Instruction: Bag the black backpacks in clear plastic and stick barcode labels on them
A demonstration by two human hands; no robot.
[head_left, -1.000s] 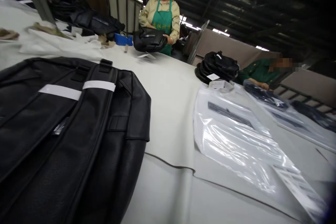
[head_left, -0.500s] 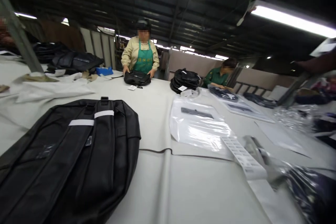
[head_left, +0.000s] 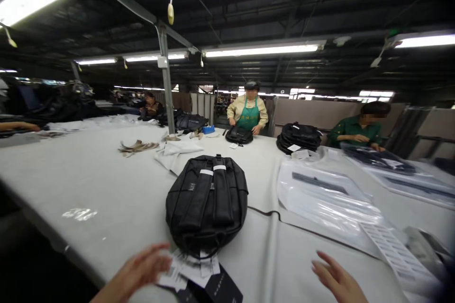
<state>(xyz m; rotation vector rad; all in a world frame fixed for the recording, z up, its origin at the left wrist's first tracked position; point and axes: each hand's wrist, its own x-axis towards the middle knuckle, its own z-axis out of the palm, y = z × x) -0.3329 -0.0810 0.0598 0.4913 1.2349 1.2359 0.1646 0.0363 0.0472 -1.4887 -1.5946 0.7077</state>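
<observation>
A black backpack (head_left: 206, 199) lies on the white-covered table, straps upward, with white bands around the two shoulder straps. White paper tags (head_left: 199, 265) and a black card with pale lettering (head_left: 225, 286) lie at its near end. My left hand (head_left: 142, 267) hovers beside the tags, fingers stretched and somewhat blurred, holding nothing. Over the table to the right, my right hand (head_left: 336, 277) has its fingers apart and is likewise bare, away from the backpack.
Clear plastic bags (head_left: 320, 194) and a printed label strip (head_left: 398, 251) lie on the right. Across the table, a co-worker in a green apron (head_left: 250, 116) handles a black bag (head_left: 240, 135). Stacked black bags (head_left: 298, 137) stand nearby. A metal post (head_left: 167, 85) rises at the back.
The view has swung left and drawn back, so the backpack appears smaller and nearer the middle. Both my hands have come into view, along with the tags and the black card.
</observation>
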